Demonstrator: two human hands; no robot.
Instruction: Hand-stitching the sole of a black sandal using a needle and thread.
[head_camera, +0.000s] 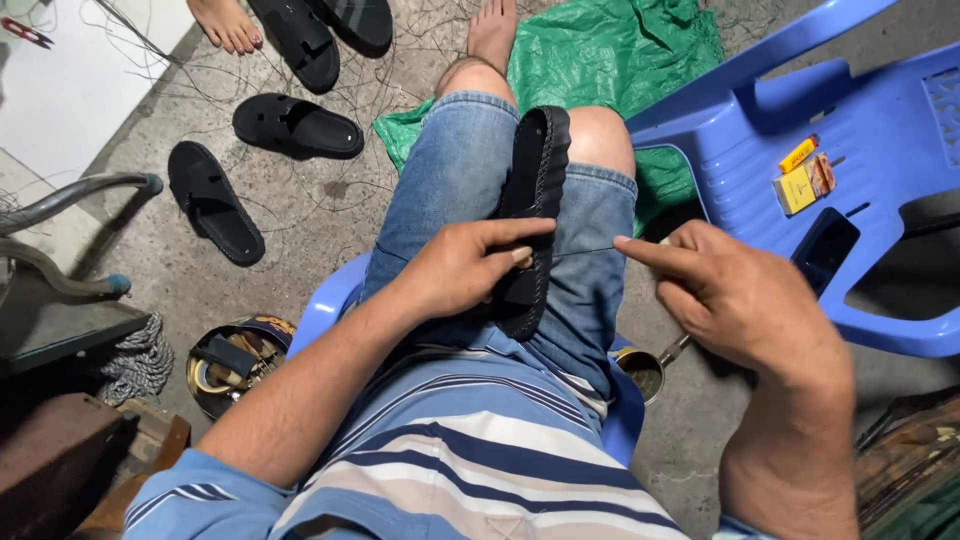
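A black sandal sole with a stitched edge lies lengthwise between my knees on my denim shorts. My left hand presses on its near half, fingers closed over the edge. My right hand is to the right of the sole and pinches a thin thread that runs taut from the sole to its fingertips.
Finished black sandals lie on the concrete floor at left, near another person's bare foot. A blue plastic chair at right holds a small yellow box and a phone. A round tin of tools sits lower left; a green sheet lies ahead.
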